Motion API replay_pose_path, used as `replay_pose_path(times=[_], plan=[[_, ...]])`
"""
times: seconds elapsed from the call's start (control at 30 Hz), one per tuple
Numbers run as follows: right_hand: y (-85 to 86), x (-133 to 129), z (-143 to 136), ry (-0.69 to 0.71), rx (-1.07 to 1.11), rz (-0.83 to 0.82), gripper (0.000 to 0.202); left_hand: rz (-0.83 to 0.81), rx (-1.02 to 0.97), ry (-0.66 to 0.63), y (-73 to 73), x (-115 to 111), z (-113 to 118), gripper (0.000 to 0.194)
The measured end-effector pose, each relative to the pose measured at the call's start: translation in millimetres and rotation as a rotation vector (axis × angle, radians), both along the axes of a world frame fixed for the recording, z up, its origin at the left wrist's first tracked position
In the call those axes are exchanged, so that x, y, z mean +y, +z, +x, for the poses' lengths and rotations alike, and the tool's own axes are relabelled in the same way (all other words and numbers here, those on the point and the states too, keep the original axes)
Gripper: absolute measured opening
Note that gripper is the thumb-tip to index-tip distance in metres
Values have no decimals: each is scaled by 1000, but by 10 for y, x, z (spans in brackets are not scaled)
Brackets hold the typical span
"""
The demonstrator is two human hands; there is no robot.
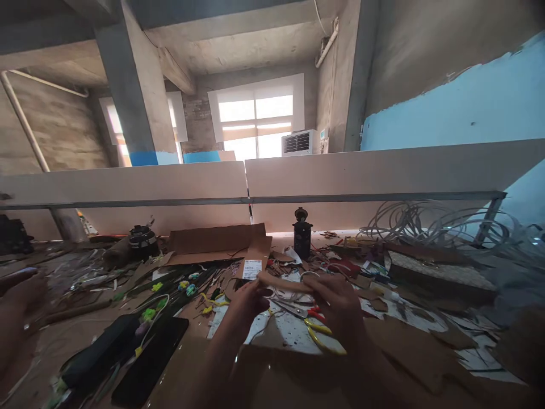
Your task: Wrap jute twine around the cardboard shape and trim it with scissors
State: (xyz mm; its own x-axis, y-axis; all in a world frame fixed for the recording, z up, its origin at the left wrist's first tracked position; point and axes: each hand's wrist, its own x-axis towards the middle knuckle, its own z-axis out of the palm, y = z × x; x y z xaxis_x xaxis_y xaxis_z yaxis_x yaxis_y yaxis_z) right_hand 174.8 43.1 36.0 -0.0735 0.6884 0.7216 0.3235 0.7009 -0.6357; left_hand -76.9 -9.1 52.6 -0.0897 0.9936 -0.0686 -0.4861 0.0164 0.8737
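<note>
A tan strip (283, 282), which looks like cardboard or paper, stretches between my hands above the cluttered table. My left hand (248, 301) pinches its left end. At the other end, the fingers of my right hand (339, 301) are closed on it. Just below lie pliers with yellow handles (317, 335) and a red-handled tool (314, 314), partly covered by my right hand. White paper (272, 332) is spread under the tools. Behind the strip is a piece of cardboard with a white label (252, 269).
An open cardboard box (213, 244) and a black bottle with raised lid (302, 238) stand behind. Left are a black phone-like slab (151, 360), a black case (100, 346) and another person's hand (23, 289). Right are a patterned bag (438, 272) and coiled clear tubing (409, 221).
</note>
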Motion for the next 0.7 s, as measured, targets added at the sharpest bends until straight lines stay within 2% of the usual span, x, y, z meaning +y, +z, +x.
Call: replay_pose_path(times=[0.07, 0.13, 0.17, 0.27, 0.37, 0.53, 0.7], plan=[[92, 94, 37, -1, 254, -230, 26, -9, -27, 14, -33, -26, 43, 57], [189, 228, 67, 19, 472, -418, 34, -87, 9, 0, -163, -75, 126, 66], [235, 294, 73, 38, 525, -461, 38, -107, 50, -7, -259, -105, 176, 66], [338, 433, 55, 70, 553, -440, 47, -84, 152, -43, -577, -192, 312, 58], [394, 452, 21, 60, 545, -392, 43, 18, 246, -6, -767, -223, 364, 49], [479, 343, 74, 46, 458, -328, 27, 6, 231, -52, -810, -169, 321, 50], [507, 293, 118, 41, 411, -320, 28, 4, 255, -54, -850, -130, 335, 47]])
